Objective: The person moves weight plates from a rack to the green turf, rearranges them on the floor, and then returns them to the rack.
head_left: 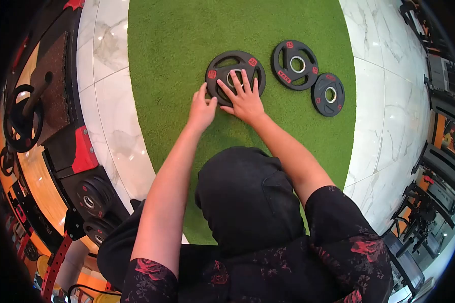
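On the green turf lies a black weight plate [253,61] with red markings and a metal centre ring. My right hand [245,98] rests over its lower right part, fingers spread across the centre. At the plate's lower left edge is my left hand [202,108], its fingers a little bent and apart, with the fingertips close to the rim. A second black plate [284,76] of similar size lies to the right. Next to it, lower right, is a smaller black plate [324,105].
White marble tiles [114,101] flank the turf [172,40] on both sides. At the left stand a rack with more plates [88,197] and a red-and-black platform edge [86,149]. Gym machines [424,222] line the right side. My bent knee shows at lower centre.
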The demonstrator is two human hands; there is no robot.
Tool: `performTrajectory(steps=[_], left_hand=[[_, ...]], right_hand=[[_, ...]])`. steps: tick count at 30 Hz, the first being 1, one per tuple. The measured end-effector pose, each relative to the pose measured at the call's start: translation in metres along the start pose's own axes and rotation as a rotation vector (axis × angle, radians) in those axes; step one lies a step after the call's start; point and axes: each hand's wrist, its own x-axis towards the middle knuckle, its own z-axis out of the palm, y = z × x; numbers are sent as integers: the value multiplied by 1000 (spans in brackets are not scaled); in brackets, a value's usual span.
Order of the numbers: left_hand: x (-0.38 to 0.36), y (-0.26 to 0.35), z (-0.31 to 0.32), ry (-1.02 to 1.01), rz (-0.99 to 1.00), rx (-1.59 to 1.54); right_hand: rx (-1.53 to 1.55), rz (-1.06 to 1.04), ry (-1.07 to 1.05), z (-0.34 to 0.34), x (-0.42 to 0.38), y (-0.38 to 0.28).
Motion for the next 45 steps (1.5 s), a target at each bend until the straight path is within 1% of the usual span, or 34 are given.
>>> performTrajectory(steps=[1,3,4,5,6,8,9,11,15,17,18,19,21,22,23,25,26,28,29,31,32,34,35,37,38,39,40,41,42,44,45], left_hand=[[4,4,9,-1,11,-3],[8,7,20,83,-154,26],[10,6,22,98,-167,-93],[17,5,23,94,-163,-88],[28,5,23,73,-116,-117],[61,-1,31,26,-47,-156],[77,6,35,19,-46,-153],[104,36,34,-94,-142,-467],[122,56,32,-100,-61,-551],[112,60,26,-324,-19,-448],[104,61,24,-329,-43,-308],[96,60,16,-320,-43,-300],[82,57,0,-406,-127,-280],[77,53,-7,-337,-141,-252],[76,49,-18,-321,-143,-258],[79,35,-43,-205,-43,-55],[78,30,-54,-185,-47,-65],[73,21,-85,-40,-75,70],[66,17,-106,1,-97,65],[55,11,-150,58,-86,175],[49,5,-174,131,-70,193],[32,-15,-232,249,-63,263],[19,-24,-263,278,-84,266],[-13,-33,-328,356,-119,380],[-33,-36,-362,372,-122,396],[-56,-42,-396,389,-128,412],[-78,-58,-433,396,-118,478],[-108,-42,-456,455,-220,497],[-136,-46,-483,491,-251,555],[-194,-57,-528,557,-303,611],[-224,-61,-543,616,-377,583]], right_hand=[[-8,3,7,-2,0,2],[6,37,-58,-1,1,2],[26,20,-35,0,2,4],[27,26,-31,2,6,5],[29,68,-11,3,13,7],[17,149,29,6,33,17],[18,157,29,9,45,21],[38,300,-2,10,75,28],[82,435,-41,11,122,49],[-10,457,-44,16,142,68],[36,478,-20,12,149,78],[86,495,6,9,157,86],[96,559,-18,2,175,101],[85,597,-19,0,183,105],[82,621,-64,-3,187,110],[140,648,-130,-11,189,113],[99,646,-145,-15,187,111],[-32,610,-162,-14,188,104],[-101,585,-199,-18,187,93],[-92,453,-170,-20,191,60],[-84,413,-171,-19,197,37],[-79,109,-90,-17,206,-13],[-66,75,-91,-16,215,-40],[121,-78,-212,-30,232,-104],[132,-175,-163,-36,237,-135],[143,-213,-165,-43,243,-166],[166,-317,-152,-51,248,-194],[187,-419,-140,-56,250,-223],[189,-486,-77,-57,251,-252],[201,-565,-102,-75,245,-312],[205,-605,-124,-84,239,-342]])
